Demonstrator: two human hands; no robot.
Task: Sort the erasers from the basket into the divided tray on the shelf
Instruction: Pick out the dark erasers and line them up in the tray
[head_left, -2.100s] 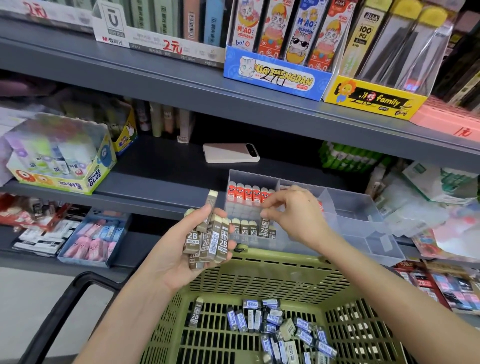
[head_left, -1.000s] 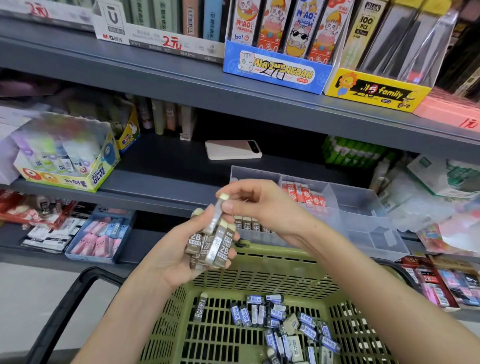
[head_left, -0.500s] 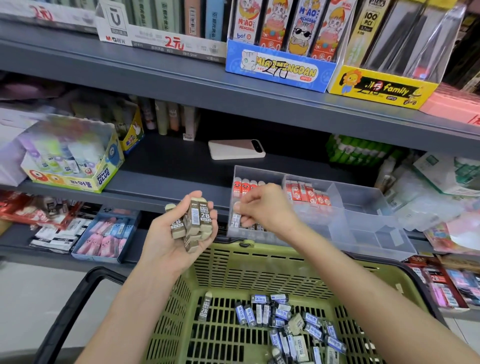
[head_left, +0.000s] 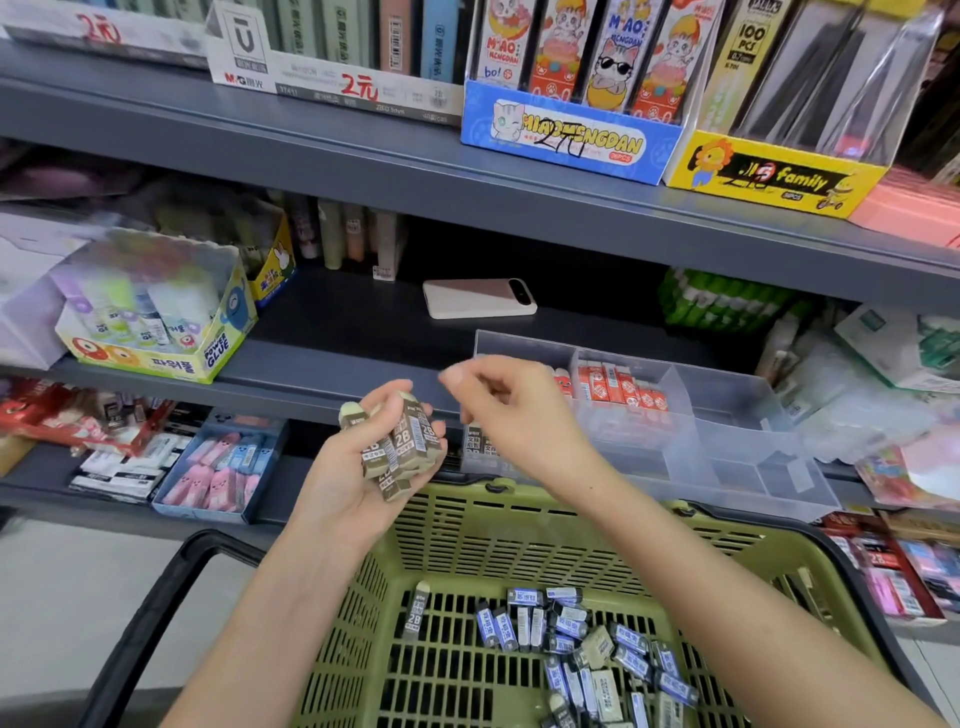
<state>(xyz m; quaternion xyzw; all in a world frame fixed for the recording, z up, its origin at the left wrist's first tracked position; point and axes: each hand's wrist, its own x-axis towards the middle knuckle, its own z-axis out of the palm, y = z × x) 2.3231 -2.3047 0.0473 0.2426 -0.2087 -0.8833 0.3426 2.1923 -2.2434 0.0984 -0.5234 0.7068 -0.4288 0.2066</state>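
**Erasers split between hand, basket and tray**

We see a clutch of brown-sleeved 2B erasers (head_left: 402, 447) gripped in the left hand (head_left: 343, 499), above the green slatted basket (head_left: 519, 501). On the basket's floor lies one lone 2B eraser (head_left: 415, 610), with a loose heap of blue-sleeved erasers (head_left: 571, 639) to its right. The clear divided tray (head_left: 727, 457) sits on the shelf (head_left: 337, 364), with red-sleeved erasers (head_left: 623, 387) standing in a rear compartment

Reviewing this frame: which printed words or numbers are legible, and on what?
"2B": erasers in left hand.
"POWER GLUE": glue box.
"MIAOMENGDAN": blue box.
"family": yellow box.
"100 PCS": pack above it.
"M&G", "2元": white box.
Blue-labelled erasers in basket: too small to read.
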